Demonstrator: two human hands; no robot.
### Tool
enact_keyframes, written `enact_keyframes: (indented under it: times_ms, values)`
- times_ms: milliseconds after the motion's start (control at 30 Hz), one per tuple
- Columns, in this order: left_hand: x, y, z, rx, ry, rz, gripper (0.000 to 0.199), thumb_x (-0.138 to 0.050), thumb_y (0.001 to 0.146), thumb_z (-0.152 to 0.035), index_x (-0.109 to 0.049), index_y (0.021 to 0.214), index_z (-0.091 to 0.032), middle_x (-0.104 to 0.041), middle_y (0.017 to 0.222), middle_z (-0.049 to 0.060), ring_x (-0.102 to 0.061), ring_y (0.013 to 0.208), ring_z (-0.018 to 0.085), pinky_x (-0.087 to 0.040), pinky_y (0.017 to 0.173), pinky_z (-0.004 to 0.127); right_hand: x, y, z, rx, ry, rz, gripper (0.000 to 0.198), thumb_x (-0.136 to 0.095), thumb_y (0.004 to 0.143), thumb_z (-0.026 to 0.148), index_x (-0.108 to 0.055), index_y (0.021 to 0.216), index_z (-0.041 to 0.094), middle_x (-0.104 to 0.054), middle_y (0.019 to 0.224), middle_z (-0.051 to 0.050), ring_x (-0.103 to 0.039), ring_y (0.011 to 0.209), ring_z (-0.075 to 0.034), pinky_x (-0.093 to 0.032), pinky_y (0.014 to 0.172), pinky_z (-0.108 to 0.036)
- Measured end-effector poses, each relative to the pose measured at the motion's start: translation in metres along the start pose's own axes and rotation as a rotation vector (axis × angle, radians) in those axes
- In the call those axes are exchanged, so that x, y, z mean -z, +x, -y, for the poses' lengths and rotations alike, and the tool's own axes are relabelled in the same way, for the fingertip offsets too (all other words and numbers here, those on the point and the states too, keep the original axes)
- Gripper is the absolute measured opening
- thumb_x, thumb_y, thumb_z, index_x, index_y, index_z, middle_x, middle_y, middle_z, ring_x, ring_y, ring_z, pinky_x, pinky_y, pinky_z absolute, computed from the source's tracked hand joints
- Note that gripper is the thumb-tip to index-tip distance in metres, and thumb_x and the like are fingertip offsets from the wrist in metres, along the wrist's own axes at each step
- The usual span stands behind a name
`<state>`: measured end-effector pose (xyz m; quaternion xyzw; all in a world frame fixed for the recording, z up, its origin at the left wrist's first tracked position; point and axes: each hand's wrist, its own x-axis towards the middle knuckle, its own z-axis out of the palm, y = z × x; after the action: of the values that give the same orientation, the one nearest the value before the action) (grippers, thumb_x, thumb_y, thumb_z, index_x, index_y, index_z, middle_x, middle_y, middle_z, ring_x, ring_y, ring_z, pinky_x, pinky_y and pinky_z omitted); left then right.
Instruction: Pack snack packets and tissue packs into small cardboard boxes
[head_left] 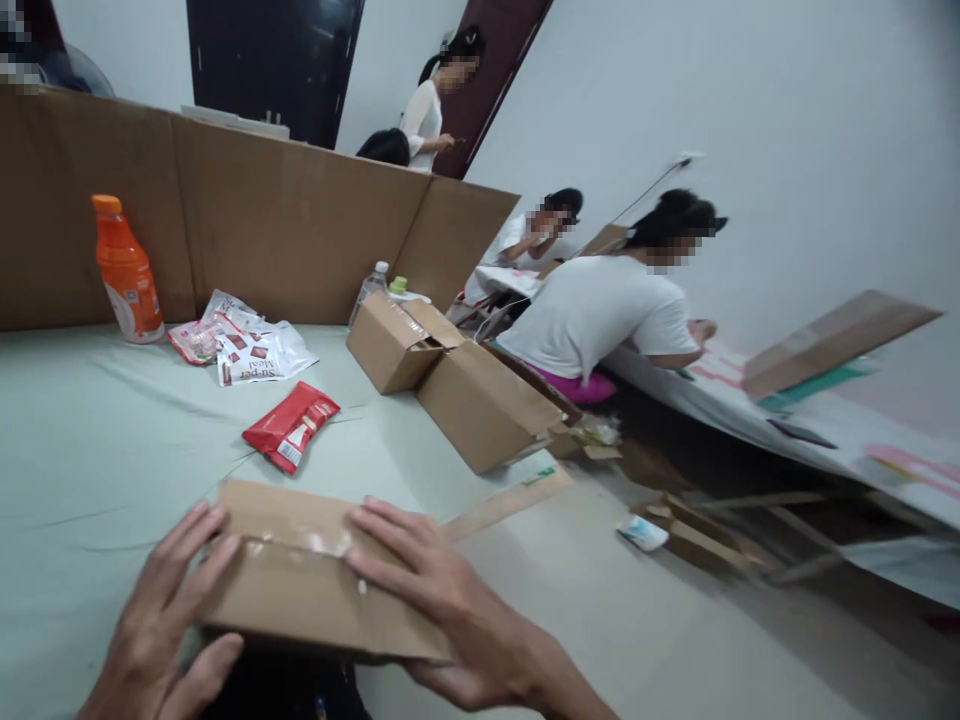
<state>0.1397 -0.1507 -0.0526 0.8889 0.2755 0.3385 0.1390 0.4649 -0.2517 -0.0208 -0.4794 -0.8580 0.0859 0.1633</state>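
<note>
A closed brown cardboard box (300, 590), with clear tape along its top seam, is at the table's near edge between my two hands. My left hand (169, 610) wraps round the box's left end, its fingers on top and the thumb low in front. On the right end lies my right hand (442, 590), fingers stretched over the top and the thumb hidden beneath. Beyond the box a red snack packet (292, 427) rests on the pale green tabletop (97, 440).
White food pouches (262, 352) and an orange bottle (127, 270) stand before a cardboard screen (300, 210). Two cardboard boxes (487, 405) sit at the table's right edge. To the right, a person in a white shirt (600, 305) sits at another table; other people are farther back.
</note>
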Motion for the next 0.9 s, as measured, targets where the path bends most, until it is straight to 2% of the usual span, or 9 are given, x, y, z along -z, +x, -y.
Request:
enact_keyframes:
  times_ms: [100, 200, 267, 367, 500, 600, 733, 833, 900]
  values:
    - [-0.026, 0.022, -0.012, -0.117, -0.023, 0.075, 0.060, -0.047, 0.102, -0.033, -0.034, 0.160, -0.030, -0.037, 0.167, 0.011, -0.039, 0.152, 0.034, -0.047, 0.117, 0.052, 0.002, -0.065, -0.026, -0.266, -0.136, -0.224, 0.076, -0.063, 0.090, 0.038, -0.036, 0.161, 0.030, -0.043, 0.163, -0.014, -0.040, 0.150, -0.036, -0.042, 0.114, -0.056]
    - [-0.043, 0.025, -0.008, -0.180, 0.005, 0.133, 0.058, -0.054, 0.100, -0.036, -0.043, 0.156, -0.029, -0.043, 0.164, 0.011, -0.049, 0.145, 0.032, -0.052, 0.113, 0.045, -0.002, -0.096, -0.070, -0.531, -0.321, -0.434, 0.065, -0.061, 0.093, 0.041, -0.046, 0.155, 0.028, -0.052, 0.155, -0.017, -0.049, 0.142, -0.039, -0.044, 0.111, -0.061]
    - [-0.050, 0.020, -0.001, -0.198, 0.043, 0.152, 0.052, -0.057, 0.098, -0.035, -0.052, 0.149, -0.030, -0.048, 0.161, 0.011, -0.055, 0.140, 0.031, -0.055, 0.110, 0.042, -0.002, -0.094, -0.106, -0.706, -0.402, -0.507, 0.062, -0.060, 0.092, 0.044, -0.053, 0.150, 0.023, -0.055, 0.150, -0.019, -0.051, 0.138, -0.041, -0.044, 0.109, -0.065]
    - [-0.054, 0.010, 0.011, -0.206, 0.104, 0.137, 0.042, -0.058, 0.098, -0.035, -0.060, 0.139, -0.029, -0.055, 0.154, 0.009, -0.062, 0.132, 0.029, -0.058, 0.105, 0.039, 0.008, -0.067, -0.153, -0.915, -0.437, -0.496, 0.062, -0.060, 0.089, 0.044, -0.057, 0.146, 0.020, -0.057, 0.147, -0.020, -0.052, 0.137, -0.041, -0.046, 0.106, -0.064]
    - [-0.046, -0.002, 0.023, -0.196, 0.209, 0.061, 0.032, -0.057, 0.100, -0.038, -0.066, 0.129, -0.028, -0.067, 0.140, 0.009, -0.070, 0.117, 0.026, -0.063, 0.094, 0.034, 0.021, -0.026, -0.180, -1.085, -0.453, -0.397, 0.060, -0.057, 0.092, 0.044, -0.056, 0.146, 0.019, -0.055, 0.150, -0.021, -0.050, 0.136, -0.042, -0.048, 0.101, -0.065]
    - [-0.037, -0.007, 0.026, -0.187, 0.250, 0.033, 0.029, -0.056, 0.099, -0.034, -0.066, 0.126, -0.027, -0.071, 0.133, 0.010, -0.073, 0.111, 0.025, -0.065, 0.088, 0.035, 0.018, -0.017, -0.174, -1.068, -0.601, -0.443, 0.061, -0.057, 0.094, 0.048, -0.056, 0.145, 0.013, -0.052, 0.151, -0.026, -0.046, 0.139, -0.046, -0.044, 0.099, -0.070]
    - [-0.031, -0.008, 0.029, -0.138, 0.235, 0.062, 0.031, -0.057, 0.095, -0.024, -0.066, 0.125, -0.026, -0.071, 0.132, 0.010, -0.073, 0.111, 0.027, -0.066, 0.087, 0.038, -0.006, -0.016, -0.152, -0.827, -0.732, -0.661, 0.061, -0.058, 0.095, 0.051, -0.057, 0.143, 0.012, -0.051, 0.152, -0.028, -0.046, 0.139, -0.047, -0.041, 0.103, -0.066]
    - [-0.032, -0.006, 0.030, -0.095, 0.190, 0.120, 0.035, -0.059, 0.091, -0.019, -0.066, 0.124, -0.026, -0.069, 0.135, 0.011, -0.071, 0.116, 0.028, -0.065, 0.092, 0.041, -0.039, 0.005, -0.137, -0.581, -0.555, -0.523, 0.050, -0.058, 0.095, 0.039, -0.058, 0.142, 0.022, -0.055, 0.151, -0.020, -0.056, 0.132, -0.039, -0.048, 0.099, -0.053]
    - [-0.031, -0.007, 0.028, -0.064, 0.166, 0.151, 0.038, -0.059, 0.089, -0.015, -0.066, 0.125, -0.024, -0.067, 0.138, 0.012, -0.068, 0.120, 0.029, -0.063, 0.096, 0.044, -0.066, 0.033, -0.132, -0.460, -0.445, -0.375, 0.055, -0.060, 0.090, 0.027, -0.056, 0.145, 0.025, -0.052, 0.155, -0.016, -0.059, 0.129, -0.035, -0.051, 0.096, -0.048]
